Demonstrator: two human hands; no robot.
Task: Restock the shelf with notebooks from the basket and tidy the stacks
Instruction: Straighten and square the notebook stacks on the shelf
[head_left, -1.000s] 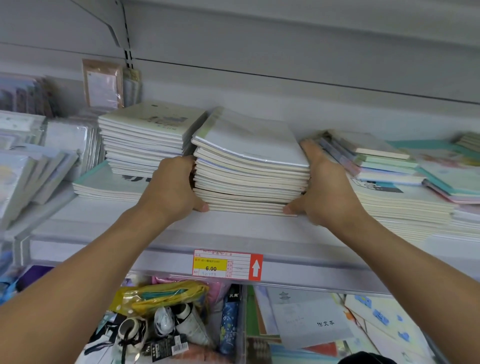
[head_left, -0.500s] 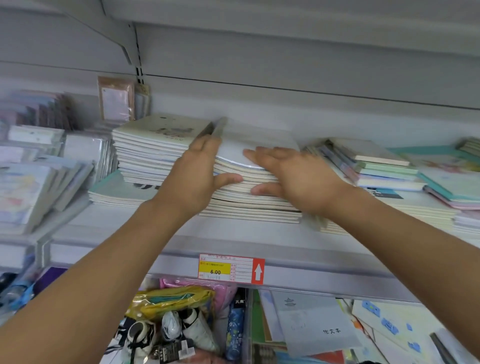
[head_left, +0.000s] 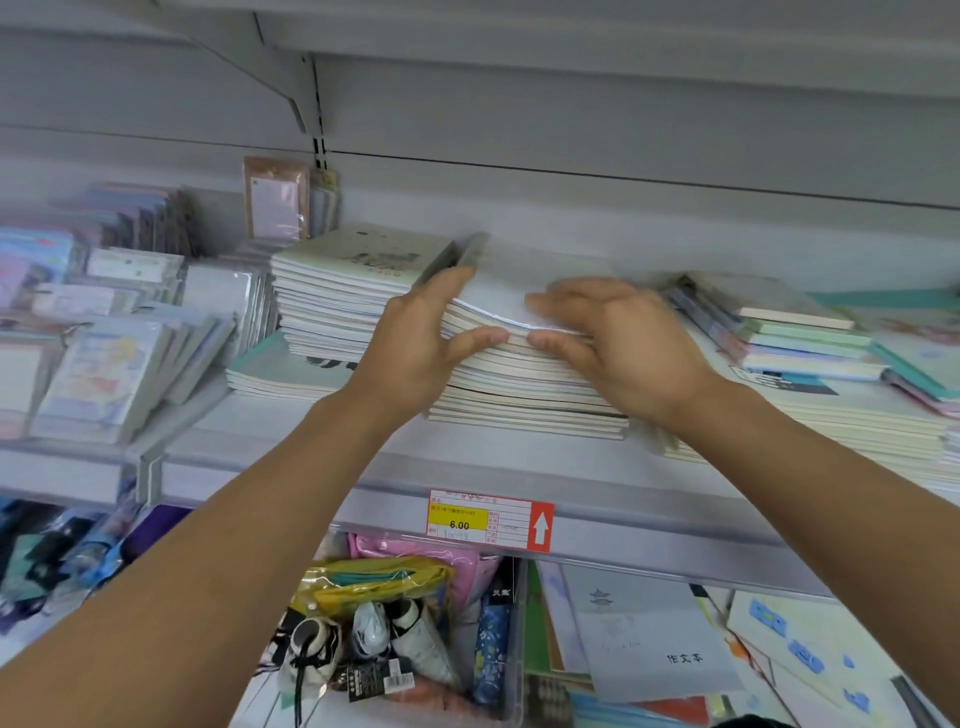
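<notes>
- The middle stack of notebooks (head_left: 524, 384) lies flat on the grey shelf (head_left: 322, 462), near its front edge, between a taller stack (head_left: 337, 296) just to its left and a mixed pile (head_left: 810, 364) to its right.
- The left hand (head_left: 415, 353) is at the stack's left side: its straight fingers (head_left: 441, 291) reach up along the top left corner, and the thumb presses the near edge partway down.
- The right hand (head_left: 618, 343) lies over the top of the stack, fingers (head_left: 561, 299) stretched out and slightly apart on the upper cover, thumb against the near edge, its tip close to the left thumb.
- The upper notebooks sit a little skewed against the lower ones.
- A price label (head_left: 488, 519) reading 6.00 is fixed to the shelf's front rail below the stack.
- Under the shelf, packaged goods (head_left: 374, 623) fill a clear bin.
</notes>
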